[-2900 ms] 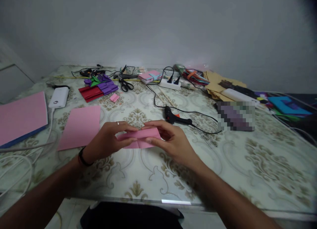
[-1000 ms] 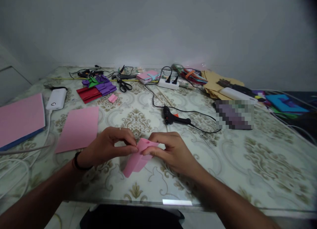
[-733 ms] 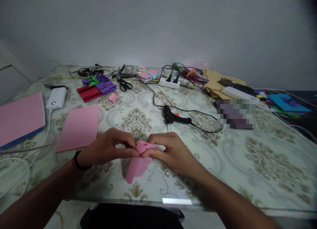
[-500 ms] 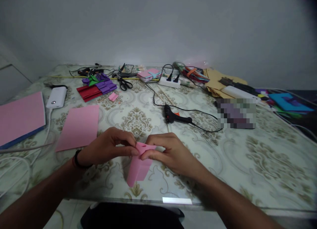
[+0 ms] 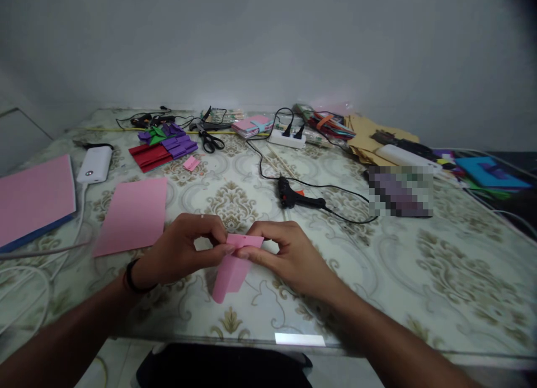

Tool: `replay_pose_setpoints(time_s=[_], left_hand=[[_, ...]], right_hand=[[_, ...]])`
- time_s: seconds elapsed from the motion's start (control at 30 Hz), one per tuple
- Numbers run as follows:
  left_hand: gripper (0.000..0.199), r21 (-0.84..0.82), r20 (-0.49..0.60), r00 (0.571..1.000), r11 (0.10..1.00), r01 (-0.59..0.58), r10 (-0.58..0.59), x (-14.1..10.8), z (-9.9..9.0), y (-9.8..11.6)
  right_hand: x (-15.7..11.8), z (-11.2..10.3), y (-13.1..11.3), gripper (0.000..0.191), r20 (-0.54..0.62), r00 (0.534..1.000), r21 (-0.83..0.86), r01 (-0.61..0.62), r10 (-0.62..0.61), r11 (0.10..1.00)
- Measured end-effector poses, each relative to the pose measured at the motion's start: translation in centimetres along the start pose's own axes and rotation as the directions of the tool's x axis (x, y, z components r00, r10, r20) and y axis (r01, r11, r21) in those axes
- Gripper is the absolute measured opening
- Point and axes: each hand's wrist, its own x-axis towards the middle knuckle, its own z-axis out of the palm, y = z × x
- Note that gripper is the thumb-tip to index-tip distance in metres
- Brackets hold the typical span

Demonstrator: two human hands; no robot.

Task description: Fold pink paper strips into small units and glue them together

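Observation:
A strip of pink paper point(image 5: 235, 273), folded along its length, hangs between my two hands above the front of the table. My left hand point(image 5: 195, 245) pinches its upper left side between thumb and fingers. On the other side, my right hand point(image 5: 279, 248) grips the upper right part, thumb in front. The top edge of the paper stands up as a flat flap above both thumbs, while its lower end spreads into panels. A flat pink sheet point(image 5: 132, 215) lies just left of my left hand.
A black glue gun point(image 5: 300, 196) lies beyond my right hand, its cord reaching a white power strip point(image 5: 287, 138). Black-handled scissors point(image 5: 210, 141), red folded paper point(image 5: 150, 157) and purple folded paper point(image 5: 180, 144) lie at the back. A white power bank point(image 5: 95, 165) sits at left.
The top of the pink paper, open in a loop before, is now pressed flatter between my fingers. Its lower end has risen slightly.

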Motion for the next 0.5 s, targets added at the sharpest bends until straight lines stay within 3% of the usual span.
replay_pose_setpoints(time_s=[0.27, 0.5], left_hand=[[0.015, 0.063, -0.046, 0.998, 0.997, -0.037, 0.040, -0.24, 0.24, 0.14], [0.011, -0.025, -0.027, 0.994, 0.994, -0.105, 0.104, -0.22, -0.06, 0.17]], right_hand=[[-0.12, 0.56, -0.09, 0.032, -0.032, 0.999, -0.019, 0.011, -0.012, 1.000], [-0.27, 0.07, 0.05, 0.024, -0.005, 0.996, 0.042, 0.091, -0.091, 0.995]])
